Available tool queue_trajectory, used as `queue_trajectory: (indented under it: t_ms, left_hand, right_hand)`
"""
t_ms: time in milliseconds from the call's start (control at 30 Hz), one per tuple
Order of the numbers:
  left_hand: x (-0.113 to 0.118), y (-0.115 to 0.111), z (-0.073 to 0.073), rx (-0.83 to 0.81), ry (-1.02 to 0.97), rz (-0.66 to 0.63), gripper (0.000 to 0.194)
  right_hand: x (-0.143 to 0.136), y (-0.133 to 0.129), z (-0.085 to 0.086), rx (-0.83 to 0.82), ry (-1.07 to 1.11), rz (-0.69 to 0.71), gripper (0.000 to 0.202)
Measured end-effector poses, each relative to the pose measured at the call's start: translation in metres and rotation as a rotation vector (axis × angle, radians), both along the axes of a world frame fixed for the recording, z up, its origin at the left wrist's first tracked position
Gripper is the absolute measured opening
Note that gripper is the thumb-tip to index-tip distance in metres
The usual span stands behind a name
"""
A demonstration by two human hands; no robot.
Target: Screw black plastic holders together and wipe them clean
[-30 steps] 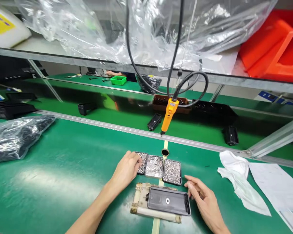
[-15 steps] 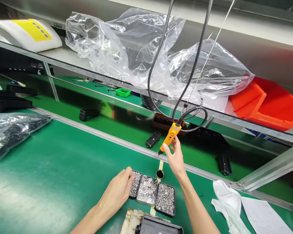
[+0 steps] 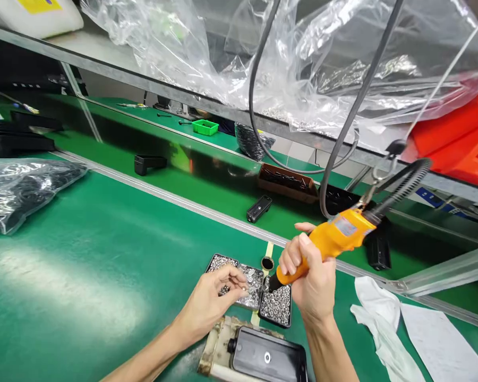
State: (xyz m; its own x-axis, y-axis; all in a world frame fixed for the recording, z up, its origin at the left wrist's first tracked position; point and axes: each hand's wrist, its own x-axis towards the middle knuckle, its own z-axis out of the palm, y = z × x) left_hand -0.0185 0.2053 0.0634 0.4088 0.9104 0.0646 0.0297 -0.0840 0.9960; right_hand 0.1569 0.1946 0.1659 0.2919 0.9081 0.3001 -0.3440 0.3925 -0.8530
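Observation:
My right hand (image 3: 313, 276) is wrapped around an orange electric screwdriver (image 3: 336, 233), its black tip slanting down to the left over the small-parts trays. Curled in a pinch above the middle tray (image 3: 253, 302) is my left hand (image 3: 213, 300); whatever its fingertips hold is too small to make out. The left tray (image 3: 219, 261) and right tray (image 3: 276, 307) are full of small metal nuts or washers. Nearer me, a black rectangular housing (image 3: 269, 353) with a metal ring in its middle rests in a worn, pale fixture (image 3: 211, 353).
A cable (image 3: 368, 90) and a hanging cord (image 3: 448, 71) lead up from the screwdriver. Overhead runs a shelf with plastic bags (image 3: 163, 48) and a red bin (image 3: 458, 138). White cloths (image 3: 378, 307) and paper (image 3: 442, 334) lie right, a bagged bundle (image 3: 24, 191) left.
My right hand has closed around the screwdriver and drawn it down toward the trays, tilting it. My left hand has moved from the left tray toward the middle one. The view has tipped lower.

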Motion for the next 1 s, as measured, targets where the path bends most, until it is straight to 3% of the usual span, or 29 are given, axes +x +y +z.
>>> queue_trajectory:
  t_ms: [100, 267, 667, 1000]
  left_hand:
    - [0.001, -0.005, -0.003, 0.105, 0.08, 0.02, 0.012]
    - [0.003, -0.009, -0.011, 0.224, 0.12, 0.0, 0.018]
    - [0.007, -0.014, -0.008, 0.233, 0.119, -0.026, 0.027]
    - [0.01, -0.02, -0.013, 0.272, 0.068, 0.011, 0.028]
  right_hand:
    - [-0.01, -0.01, 0.004, 0.048, 0.058, 0.044, 0.009]
    - [-0.022, -0.015, -0.005, 0.084, 0.07, 0.086, 0.012]
    - [-0.027, -0.014, -0.015, 0.048, -0.002, 0.17, 0.015]
    - [-0.031, -0.016, -0.02, -0.008, -0.083, 0.151, 0.016]
